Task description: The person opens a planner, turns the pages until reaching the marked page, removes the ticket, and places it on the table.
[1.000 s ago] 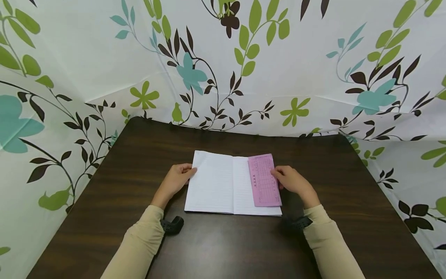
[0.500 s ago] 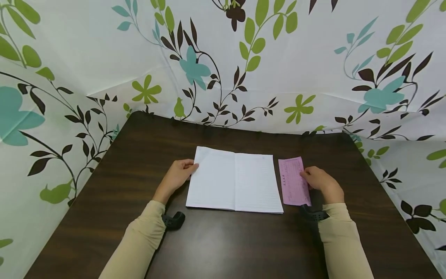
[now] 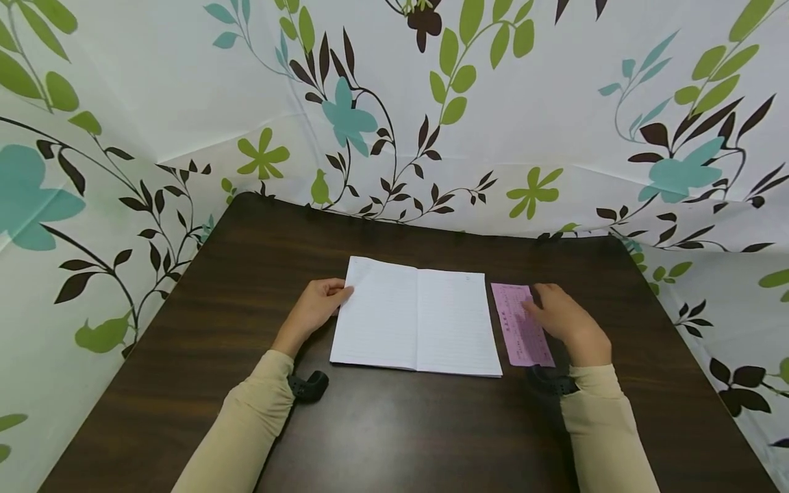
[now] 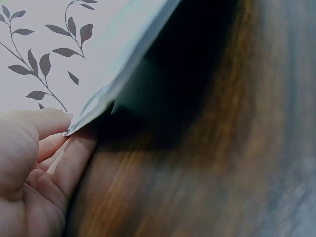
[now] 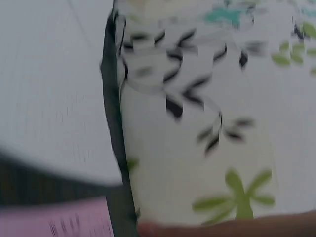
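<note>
An open notebook (image 3: 416, 318) with lined white pages lies in the middle of the table. At its left edge my left hand (image 3: 313, 308) pinches the pages between thumb and fingers. The left wrist view shows the thumb on top of the notebook corner (image 4: 94, 111), with fingers beneath. Just right of the notebook, a pink printed slip (image 3: 520, 325) lies flat on the table. My right hand (image 3: 570, 322) hovers at the slip's right edge, its fingers loose. In the right wrist view only a blurred finger (image 5: 227, 228) shows, apart from the slip (image 5: 59, 219).
The dark wood table (image 3: 431, 438) extends around the notebook on all sides. A white leaf-patterned cloth (image 3: 382, 171) hangs behind it and along both sides. Black wrist straps (image 3: 308, 387) sit on both forearms.
My right hand has drawn the pink slip off the notebook's right page to the right, laid it on the table and let go. The left hand has kept its hold.
</note>
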